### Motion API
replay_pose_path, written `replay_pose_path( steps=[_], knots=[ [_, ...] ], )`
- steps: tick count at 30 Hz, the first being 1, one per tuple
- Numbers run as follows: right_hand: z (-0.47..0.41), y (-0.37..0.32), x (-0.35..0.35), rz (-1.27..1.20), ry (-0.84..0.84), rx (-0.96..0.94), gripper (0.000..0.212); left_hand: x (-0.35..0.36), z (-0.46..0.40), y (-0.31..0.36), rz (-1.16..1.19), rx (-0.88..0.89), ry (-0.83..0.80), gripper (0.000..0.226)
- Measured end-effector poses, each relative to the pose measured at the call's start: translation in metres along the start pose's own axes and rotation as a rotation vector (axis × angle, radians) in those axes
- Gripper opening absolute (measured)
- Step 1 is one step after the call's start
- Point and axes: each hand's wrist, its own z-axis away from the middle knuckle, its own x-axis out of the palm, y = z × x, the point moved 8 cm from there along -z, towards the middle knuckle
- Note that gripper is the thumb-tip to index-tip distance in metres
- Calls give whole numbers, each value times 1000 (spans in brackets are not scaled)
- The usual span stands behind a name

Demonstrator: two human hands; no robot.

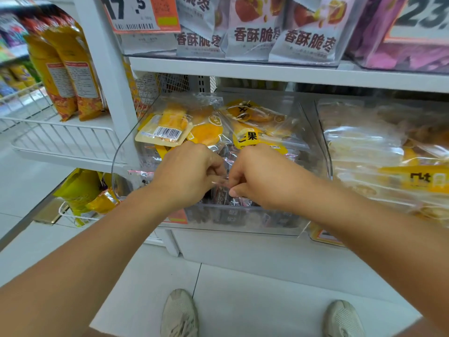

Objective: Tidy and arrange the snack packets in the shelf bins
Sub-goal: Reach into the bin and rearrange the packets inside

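A clear plastic shelf bin (121,156) holds yellow dried-mango packets (247,138) at the back and dark snack packets (230,216) at the front. One yellow packet (161,131) lies barcode-up at the back left. My left hand (187,173) and my right hand (257,175) reach into the bin side by side, fingers curled. Both pinch the top edge of a clear-wrapped dark packet (220,190) near the bin's front wall. Most of that packet is hidden by my hands.
A second clear bin (388,152) of pale and yellow packets stands to the right. The shelf above carries white jujube bags (252,37) and a price tag (141,15). Wire racks (60,137) with orange bags hang at left. My shoes (179,314) stand on the tiled floor.
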Motion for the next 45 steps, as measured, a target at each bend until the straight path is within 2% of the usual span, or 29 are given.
replay_pose_path(
  steps=[3, 5, 7, 8, 10, 11, 12, 14, 15, 17, 21, 23, 24, 25, 27, 28, 29, 31, 32, 35, 37, 38, 39, 41, 43, 45],
  knots=[
    [-5, -9, 7, 95, -7, -2, 6, -7, 1, -2, -14, 24, -64, 10],
    [-3, -4, 7, 21, -62, 27, 9, -15, 5, -3, 48, 24, -51, 18],
    [6, 1, -2, -41, -87, 21, 13, -32, 11, -2, 230, -1, 52, 18],
    [13, 4, -10, -40, -48, 15, 17, -42, 15, 5, 239, 36, 136, 19],
    [33, 10, -31, 34, 114, 47, 30, -48, 20, 21, 55, 119, 235, 48],
    [44, 12, -34, 97, 147, 94, 37, -42, 21, 24, -64, 113, 211, 65],
    [54, 15, -28, 162, 90, 160, 49, -30, 22, 25, -165, 76, 150, 77],
    [69, 25, 1, 247, -164, 280, 86, -1, 26, 18, -308, -4, -7, 87],
    [72, 29, 15, 254, -253, 301, 97, 12, 28, 14, -340, -27, -72, 87],
    [69, 34, 29, 226, -311, 296, 108, 26, 28, 8, -345, -49, -137, 86],
    [62, 36, 35, 219, -287, 275, 117, 25, 21, 12, -385, -74, -201, 77],
    [65, 25, 20, 196, -195, 234, 114, 21, 21, 19, -383, -70, -251, 78],
    [69, 17, 1, 181, -98, 191, 110, 15, 21, 26, -370, -56, -233, 77],
    [75, 9, -23, 186, 29, 137, 104, 4, 19, 40, -329, -21, -161, 73],
    [99, 1, -77, 220, 254, 44, 78, -25, 15, 85, -124, 95, 114, 56],
    [113, 3, -97, 213, 295, 3, 60, -37, 14, 109, 21, 172, 252, 47],
    [128, 10, -110, 177, 288, -24, 46, -41, 12, 134, 130, 256, 321, 38],
    [159, 47, -124, 116, 238, 28, 35, -24, 5, 180, 171, 394, 271, 34],
    [175, 73, -130, 122, 252, 91, 36, -8, 1, 196, 144, 419, 187, 42],
    [219, 148, -143, 186, 281, 344, 65, 44, -12, 216, -1, 412, -83, 83],
    [238, 189, -137, 205, 212, 459, 89, 63, -22, 219, -76, 413, -160, 92],
    [244, 204, -134, 147, 214, 484, 90, 66, -29, 221, -97, 409, -158, 93],
    [247, 215, -131, 30, 257, 481, 82, 67, -34, 223, -123, 406, -146, 94],
    [247, 228, -122, -243, 380, 422, 53, 65, -43, 229, -181, 403, -130, 92],
    [243, 237, -107, -560, 436, 393, 38, 67, -46, 234, -186, 396, -138, 88],
    [237, 240, -97, -655, 434, 370, 26, 69, -43, 240, -235, 429, -103, 82]
  ],
)
